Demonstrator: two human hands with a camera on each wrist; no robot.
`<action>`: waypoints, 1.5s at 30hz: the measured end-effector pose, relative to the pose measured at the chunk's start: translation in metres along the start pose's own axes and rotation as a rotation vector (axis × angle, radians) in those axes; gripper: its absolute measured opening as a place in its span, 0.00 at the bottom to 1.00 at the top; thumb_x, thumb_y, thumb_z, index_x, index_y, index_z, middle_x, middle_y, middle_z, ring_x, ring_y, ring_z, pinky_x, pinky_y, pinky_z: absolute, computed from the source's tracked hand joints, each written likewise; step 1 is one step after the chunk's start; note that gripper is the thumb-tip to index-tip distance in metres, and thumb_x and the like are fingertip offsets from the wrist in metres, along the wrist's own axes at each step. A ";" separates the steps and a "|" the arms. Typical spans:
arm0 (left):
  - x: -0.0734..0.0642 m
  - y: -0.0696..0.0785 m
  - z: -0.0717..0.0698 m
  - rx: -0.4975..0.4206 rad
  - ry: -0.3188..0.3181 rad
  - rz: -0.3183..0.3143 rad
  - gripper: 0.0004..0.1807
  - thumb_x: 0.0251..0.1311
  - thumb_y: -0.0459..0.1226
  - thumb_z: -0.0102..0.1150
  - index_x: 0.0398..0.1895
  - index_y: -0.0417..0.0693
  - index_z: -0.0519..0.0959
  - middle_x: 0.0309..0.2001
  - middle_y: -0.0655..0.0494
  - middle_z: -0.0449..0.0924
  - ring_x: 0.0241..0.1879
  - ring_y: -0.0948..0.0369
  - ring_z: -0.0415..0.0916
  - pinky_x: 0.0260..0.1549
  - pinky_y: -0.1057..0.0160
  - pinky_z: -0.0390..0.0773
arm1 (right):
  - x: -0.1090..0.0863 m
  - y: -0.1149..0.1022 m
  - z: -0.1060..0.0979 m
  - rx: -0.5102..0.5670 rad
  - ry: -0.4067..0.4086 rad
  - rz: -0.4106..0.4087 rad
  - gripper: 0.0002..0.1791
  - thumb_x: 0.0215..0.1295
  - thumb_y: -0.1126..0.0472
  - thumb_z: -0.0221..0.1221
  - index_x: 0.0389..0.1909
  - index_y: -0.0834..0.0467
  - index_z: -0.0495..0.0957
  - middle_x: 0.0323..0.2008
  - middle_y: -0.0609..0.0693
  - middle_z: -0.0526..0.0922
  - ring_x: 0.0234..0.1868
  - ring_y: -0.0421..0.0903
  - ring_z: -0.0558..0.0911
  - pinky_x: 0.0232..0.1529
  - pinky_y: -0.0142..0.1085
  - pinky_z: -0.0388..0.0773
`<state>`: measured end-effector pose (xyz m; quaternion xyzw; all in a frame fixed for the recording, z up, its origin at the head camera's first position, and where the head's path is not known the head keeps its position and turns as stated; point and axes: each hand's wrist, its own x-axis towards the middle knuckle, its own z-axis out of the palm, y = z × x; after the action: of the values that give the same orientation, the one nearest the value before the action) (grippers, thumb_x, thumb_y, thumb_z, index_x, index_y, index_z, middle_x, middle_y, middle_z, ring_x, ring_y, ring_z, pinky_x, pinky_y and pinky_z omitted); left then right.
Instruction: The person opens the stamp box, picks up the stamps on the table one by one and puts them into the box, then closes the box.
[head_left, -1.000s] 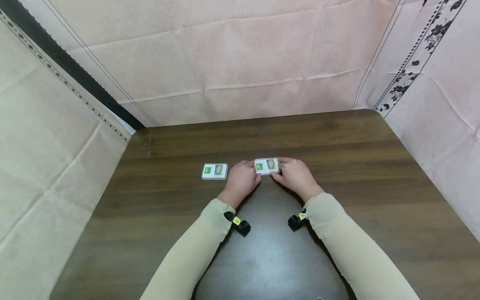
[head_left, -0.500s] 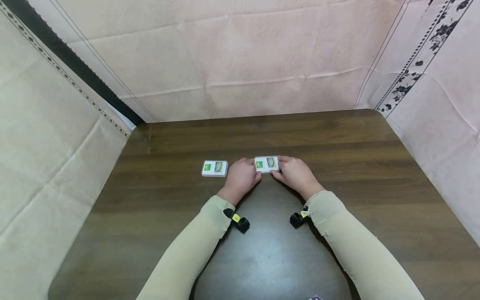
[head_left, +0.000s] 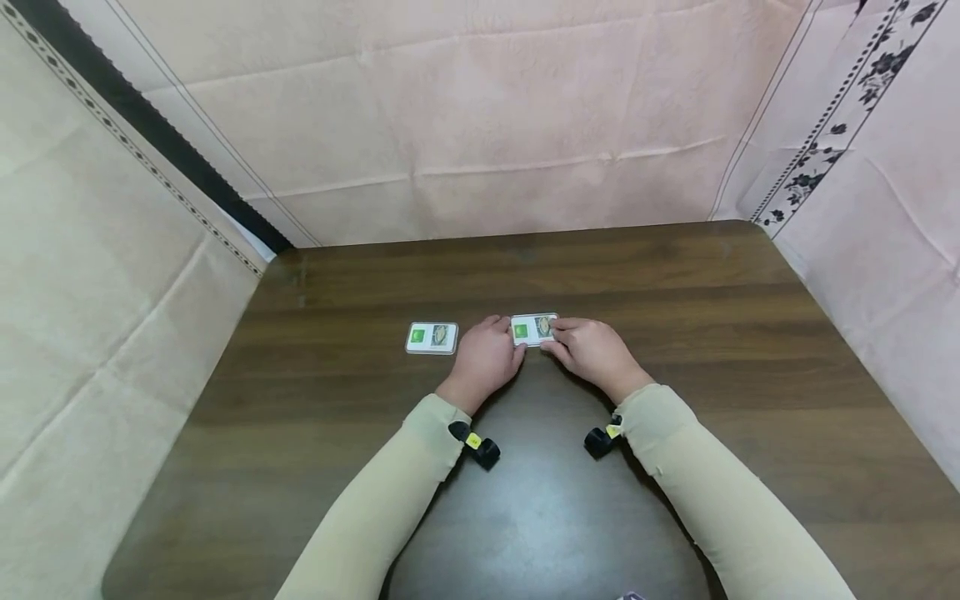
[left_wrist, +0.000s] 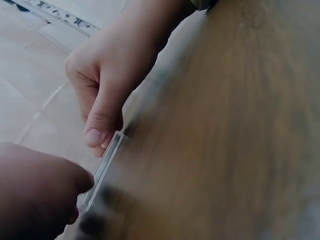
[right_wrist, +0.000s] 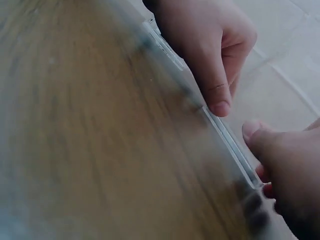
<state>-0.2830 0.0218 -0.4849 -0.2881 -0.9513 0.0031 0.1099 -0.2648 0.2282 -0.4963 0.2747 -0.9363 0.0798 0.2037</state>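
A flat clear plastic case (head_left: pixel 531 330) with a white face, a green square and a round picture lies between both hands. My left hand (head_left: pixel 487 354) holds its left end with thumb and fingers, the thumb along the near side. Over at the right end, my right hand (head_left: pixel 594 354) has its fingertips over part of the round picture and its thumb by the near corner. Edge-on, the case (left_wrist: pixel 102 170) shows clear rims in the left wrist view. A second, matching case (head_left: pixel 432 338) lies flat just left of my left hand.
Under everything is a brown wood-grain table (head_left: pixel 360 433). Pale cloth (head_left: pixel 480 117) hangs behind it and along both sides. A small purple-and-white thing (head_left: pixel 631 596) pokes in at the bottom edge of the head view.
My right fingertips have moved left from the case's right edge onto its face, over the round picture. My left hand and the second case stay put.
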 end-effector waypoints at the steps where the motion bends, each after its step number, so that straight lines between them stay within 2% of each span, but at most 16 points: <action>1: 0.000 0.000 0.000 0.008 -0.002 0.002 0.23 0.70 0.51 0.57 0.48 0.41 0.87 0.59 0.48 0.81 0.59 0.54 0.78 0.59 0.57 0.76 | 0.000 -0.001 -0.002 0.007 -0.009 0.014 0.20 0.65 0.50 0.68 0.45 0.64 0.88 0.51 0.58 0.86 0.53 0.53 0.85 0.53 0.47 0.81; 6: 0.002 0.000 0.000 0.024 -0.007 -0.009 0.22 0.70 0.49 0.55 0.49 0.41 0.87 0.61 0.47 0.80 0.61 0.54 0.77 0.59 0.56 0.76 | 0.002 -0.006 -0.006 -0.022 -0.037 0.065 0.16 0.65 0.56 0.65 0.45 0.65 0.88 0.53 0.56 0.86 0.59 0.56 0.81 0.63 0.51 0.73; 13: 0.007 0.000 0.007 0.039 -0.022 -0.034 0.22 0.71 0.49 0.53 0.51 0.42 0.86 0.60 0.50 0.81 0.59 0.55 0.79 0.55 0.54 0.78 | 0.002 -0.008 -0.003 -0.033 -0.032 0.116 0.14 0.65 0.59 0.62 0.44 0.64 0.88 0.52 0.54 0.86 0.58 0.55 0.82 0.64 0.52 0.72; 18: 0.026 -0.003 0.010 0.044 -0.027 -0.078 0.21 0.73 0.48 0.51 0.52 0.45 0.86 0.58 0.54 0.83 0.55 0.57 0.80 0.52 0.57 0.79 | 0.010 0.003 0.006 -0.020 -0.013 0.208 0.14 0.68 0.60 0.63 0.49 0.63 0.87 0.56 0.54 0.85 0.55 0.53 0.84 0.55 0.49 0.80; 22: 0.043 -0.002 0.010 0.054 -0.050 -0.103 0.20 0.72 0.47 0.51 0.46 0.44 0.88 0.55 0.52 0.84 0.51 0.56 0.80 0.51 0.57 0.79 | 0.020 0.011 0.013 -0.016 -0.012 0.260 0.14 0.70 0.60 0.61 0.52 0.62 0.86 0.59 0.53 0.83 0.54 0.51 0.85 0.47 0.47 0.83; 26: 0.054 0.000 0.011 0.062 -0.095 -0.159 0.19 0.71 0.46 0.52 0.43 0.44 0.88 0.52 0.51 0.83 0.49 0.55 0.79 0.52 0.57 0.79 | 0.029 0.017 0.019 0.012 -0.010 0.262 0.16 0.71 0.60 0.60 0.54 0.63 0.84 0.60 0.54 0.82 0.57 0.51 0.83 0.53 0.47 0.81; 30: 0.058 0.002 0.015 0.047 -0.116 -0.217 0.18 0.71 0.46 0.52 0.45 0.43 0.87 0.48 0.52 0.83 0.46 0.56 0.78 0.50 0.56 0.79 | 0.031 0.020 0.020 0.056 -0.017 0.281 0.17 0.71 0.60 0.61 0.55 0.63 0.83 0.61 0.54 0.81 0.59 0.52 0.82 0.58 0.47 0.78; 34: 0.054 0.001 0.016 0.034 -0.117 -0.239 0.20 0.72 0.47 0.51 0.50 0.42 0.85 0.47 0.52 0.82 0.45 0.55 0.78 0.47 0.55 0.80 | 0.032 0.021 0.023 0.095 -0.001 0.304 0.18 0.71 0.60 0.61 0.57 0.64 0.82 0.61 0.55 0.81 0.59 0.52 0.82 0.59 0.47 0.77; 37: 0.047 0.001 0.014 0.023 -0.111 -0.235 0.24 0.72 0.47 0.49 0.60 0.41 0.80 0.53 0.51 0.81 0.50 0.54 0.78 0.51 0.54 0.79 | 0.029 0.022 0.025 0.119 0.013 0.321 0.18 0.70 0.60 0.60 0.57 0.64 0.82 0.62 0.56 0.80 0.60 0.53 0.81 0.58 0.48 0.77; 40: 0.039 -0.001 0.012 0.005 -0.088 -0.233 0.28 0.72 0.47 0.47 0.68 0.39 0.73 0.61 0.48 0.77 0.58 0.53 0.75 0.57 0.54 0.76 | 0.026 0.024 0.026 0.159 0.037 0.334 0.22 0.69 0.60 0.60 0.61 0.65 0.79 0.66 0.56 0.76 0.65 0.53 0.77 0.62 0.49 0.74; 43: 0.026 -0.009 0.010 -0.029 -0.025 -0.235 0.32 0.71 0.47 0.49 0.72 0.37 0.67 0.67 0.44 0.72 0.65 0.49 0.70 0.64 0.52 0.70 | 0.024 0.026 0.026 0.203 0.066 0.331 0.26 0.68 0.60 0.60 0.65 0.63 0.75 0.70 0.56 0.70 0.70 0.53 0.70 0.67 0.49 0.69; 45: 0.014 -0.020 0.008 -0.063 0.032 -0.229 0.34 0.70 0.46 0.50 0.74 0.36 0.63 0.70 0.42 0.69 0.69 0.47 0.66 0.67 0.50 0.65 | 0.024 0.027 0.025 0.229 0.074 0.331 0.29 0.67 0.59 0.60 0.68 0.62 0.72 0.72 0.55 0.68 0.73 0.53 0.67 0.69 0.49 0.66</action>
<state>-0.3070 0.0137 -0.4888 -0.1808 -0.9757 -0.0441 0.1155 -0.3059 0.2326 -0.5095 0.1354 -0.9454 0.2279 0.1895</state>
